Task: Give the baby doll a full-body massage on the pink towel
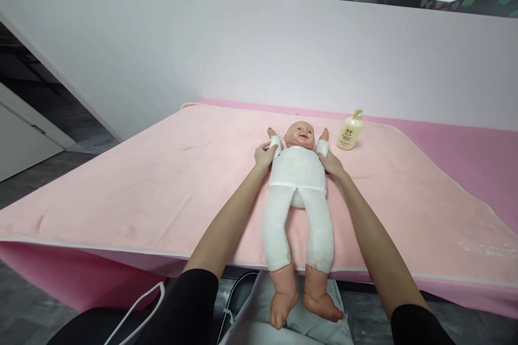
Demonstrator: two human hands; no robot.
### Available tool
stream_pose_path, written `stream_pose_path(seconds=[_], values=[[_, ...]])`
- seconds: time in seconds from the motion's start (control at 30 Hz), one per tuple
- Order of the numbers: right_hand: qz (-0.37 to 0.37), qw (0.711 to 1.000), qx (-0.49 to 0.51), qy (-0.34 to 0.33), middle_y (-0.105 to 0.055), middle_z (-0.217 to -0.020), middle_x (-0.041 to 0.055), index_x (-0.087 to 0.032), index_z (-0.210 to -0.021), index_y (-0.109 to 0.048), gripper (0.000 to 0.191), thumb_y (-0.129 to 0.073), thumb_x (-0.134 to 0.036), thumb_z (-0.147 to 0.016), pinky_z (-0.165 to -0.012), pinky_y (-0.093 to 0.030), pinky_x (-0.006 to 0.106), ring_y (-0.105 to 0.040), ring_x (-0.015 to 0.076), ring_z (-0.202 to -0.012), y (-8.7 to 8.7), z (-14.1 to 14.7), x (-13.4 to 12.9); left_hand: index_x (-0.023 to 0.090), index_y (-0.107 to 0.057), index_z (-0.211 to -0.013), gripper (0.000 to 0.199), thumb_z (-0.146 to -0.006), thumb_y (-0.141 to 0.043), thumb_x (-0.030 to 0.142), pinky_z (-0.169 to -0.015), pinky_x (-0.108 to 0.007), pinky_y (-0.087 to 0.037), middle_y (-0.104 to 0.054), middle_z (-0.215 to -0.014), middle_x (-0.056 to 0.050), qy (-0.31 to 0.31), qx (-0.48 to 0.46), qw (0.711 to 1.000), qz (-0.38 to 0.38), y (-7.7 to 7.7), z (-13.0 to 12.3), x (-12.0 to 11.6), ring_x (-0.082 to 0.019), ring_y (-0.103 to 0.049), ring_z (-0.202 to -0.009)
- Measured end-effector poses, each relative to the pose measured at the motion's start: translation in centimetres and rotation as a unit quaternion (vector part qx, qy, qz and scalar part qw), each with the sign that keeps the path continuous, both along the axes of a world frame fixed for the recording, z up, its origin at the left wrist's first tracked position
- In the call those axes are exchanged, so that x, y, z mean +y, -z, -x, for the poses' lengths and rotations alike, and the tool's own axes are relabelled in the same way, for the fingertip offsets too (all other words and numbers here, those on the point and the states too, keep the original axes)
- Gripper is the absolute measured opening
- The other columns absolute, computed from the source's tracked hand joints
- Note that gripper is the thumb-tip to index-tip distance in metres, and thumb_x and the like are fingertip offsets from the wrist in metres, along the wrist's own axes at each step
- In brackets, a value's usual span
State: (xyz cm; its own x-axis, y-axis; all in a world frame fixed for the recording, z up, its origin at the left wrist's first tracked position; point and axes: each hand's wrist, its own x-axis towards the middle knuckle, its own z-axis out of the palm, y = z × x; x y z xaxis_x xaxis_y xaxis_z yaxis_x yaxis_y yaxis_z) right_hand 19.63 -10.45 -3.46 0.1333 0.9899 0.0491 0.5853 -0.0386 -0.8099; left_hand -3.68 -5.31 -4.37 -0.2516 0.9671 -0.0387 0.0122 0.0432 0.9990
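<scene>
A baby doll with a white cloth body and bare plastic head, hands and feet lies face up on a pink blanket. Its head points away from me, and its feet hang past the near table edge. Both of its arms are bent upward beside the head. My left hand is closed around the doll's arm on the left. On the other side, my right hand grips the upper part of the opposite arm. Some of my fingertips are hidden behind the doll's sleeves.
A pale yellow pump bottle stands at the back, right of the doll's head. Behind the table rises a white partition. A white cable loops at the lower left, and grey fabric lies below the doll's feet.
</scene>
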Motion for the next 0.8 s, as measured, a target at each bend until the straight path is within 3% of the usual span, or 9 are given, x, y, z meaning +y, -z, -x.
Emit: stream_pose_path(seconds=[0.17, 0.3, 0.43, 0.8], values=[[0.014, 0.995, 0.078, 0.059, -0.066, -0.098, 0.0085, -0.02, -0.119, -0.05, 0.048, -0.046, -0.045, -0.079, -0.068, -0.049, 0.034, -0.061, 0.0239, -0.082, 0.7, -0.2, -0.7, 0.014, -0.051, -0.12, 0.053, -0.071, -0.067, 0.029, -0.068, -0.029, -0.05, -0.065, -0.095, -0.009, 0.021, -0.173, 0.985, -0.004, 0.1, 0.8, -1.1, -0.015, -0.064, -0.071], [-0.001, 0.979, 0.199, 0.044, -0.065, -0.087, 0.0058, -0.019, -0.105, -0.053, 0.036, -0.051, -0.04, -0.077, -0.056, -0.05, 0.029, -0.061, 0.0188, -0.07, 0.9, -0.3, -1.7, 0.014, -0.056, -0.105, 0.037, -0.071, -0.066, 0.025, -0.074, -0.028, -0.049, -0.065, -0.086, -0.006, 0.07, -0.245, 0.966, -0.042, 0.0, 2.0, -2.5, -0.013, -0.063, -0.074], [-0.009, 0.97, 0.24, 0.033, -0.064, -0.087, 0.0043, -0.02, -0.101, -0.052, 0.032, -0.056, -0.038, -0.074, -0.054, -0.051, 0.028, -0.06, 0.0161, -0.065, 0.9, -0.2, -2.3, 0.013, -0.059, -0.085, 0.023, -0.067, -0.068, 0.022, -0.078, -0.028, -0.047, -0.064, -0.079, -0.004, 0.125, -0.274, 0.952, -0.064, -0.2, 3.1, -3.5, -0.013, -0.061, -0.076], [-0.051, 0.966, 0.254, 0.016, -0.065, -0.09, 0.005, -0.018, -0.096, -0.055, 0.034, -0.062, -0.039, -0.069, -0.06, -0.053, 0.028, -0.062, 0.0173, -0.075, 1.5, -0.4, -2.6, 0.019, -0.06, -0.094, 0.037, -0.059, -0.072, 0.019, -0.074, -0.027, -0.047, -0.062, -0.087, -0.001, 0.159, -0.246, 0.952, -0.088, -0.7, 3.3, -4.9, -0.013, -0.06, -0.08]])
